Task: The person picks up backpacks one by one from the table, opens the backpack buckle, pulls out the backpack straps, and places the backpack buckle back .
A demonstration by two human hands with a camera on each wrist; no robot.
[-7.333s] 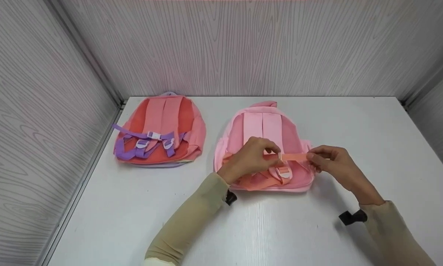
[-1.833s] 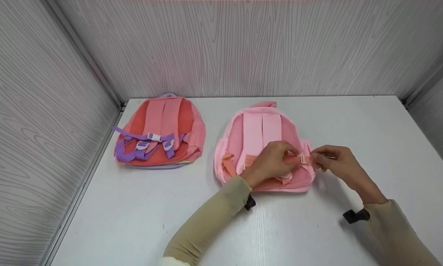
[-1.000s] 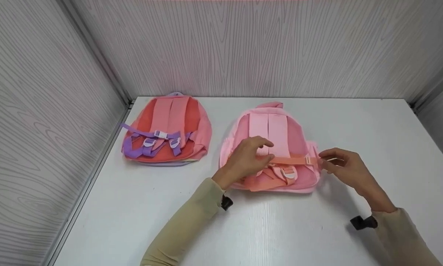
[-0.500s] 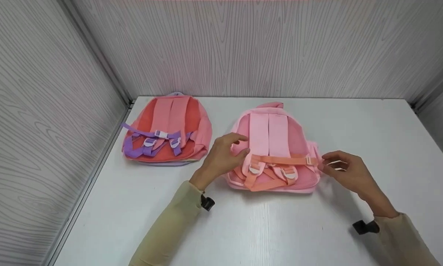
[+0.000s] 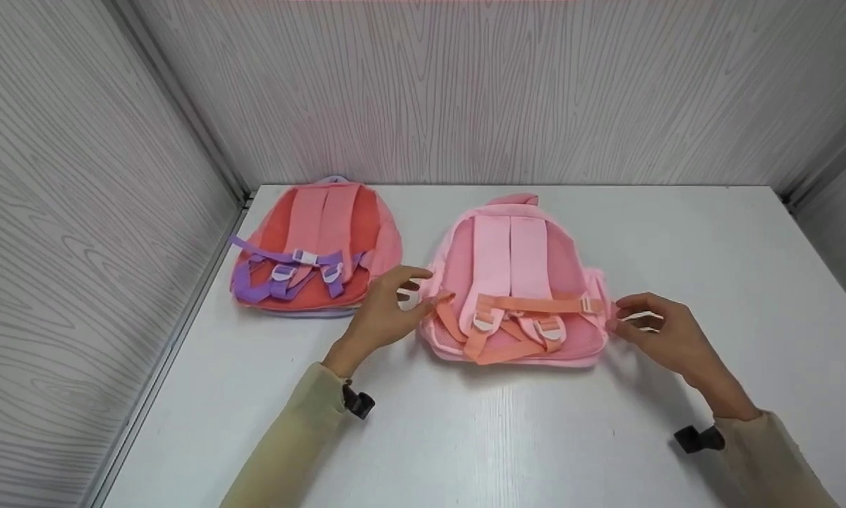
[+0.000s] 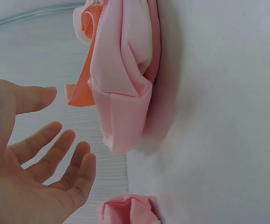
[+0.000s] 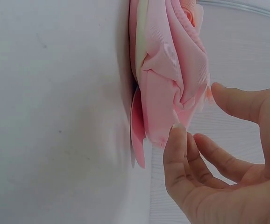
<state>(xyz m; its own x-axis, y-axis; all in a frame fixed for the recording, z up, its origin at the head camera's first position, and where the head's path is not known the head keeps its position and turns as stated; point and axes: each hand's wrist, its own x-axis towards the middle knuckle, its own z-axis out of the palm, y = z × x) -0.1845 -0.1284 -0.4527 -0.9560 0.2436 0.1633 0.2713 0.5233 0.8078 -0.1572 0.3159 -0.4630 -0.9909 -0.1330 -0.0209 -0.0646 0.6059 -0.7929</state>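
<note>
A light pink backpack (image 5: pixel 451 261) lies on the white table with its strap side up. An orange strap (image 5: pixel 535 305) runs across its lower back into a white buckle (image 5: pixel 585 305) near the right edge. My left hand (image 5: pixel 387 310) is at the bag's left side, thumb and fingers spread apart; in the left wrist view, a gap separates it from the loose orange strap end (image 6: pixel 81 95). On the other side, my right hand (image 5: pixel 659 331) stays beside the right side pocket (image 7: pixel 165 102), fingers bent and thumb apart, with nothing between them.
A coral backpack (image 5: pixel 387 247) with purple straps (image 5: pixel 253 289) and white buckles lies to the left, close behind my left hand. Wood-grain panels (image 5: pixel 423 92) stand at the back and both sides of the white table (image 5: pixel 500 437).
My left hand has let go of the strap and moved left off the bag. The right hand has released the strap at the right edge. The buckle now sits further right.
</note>
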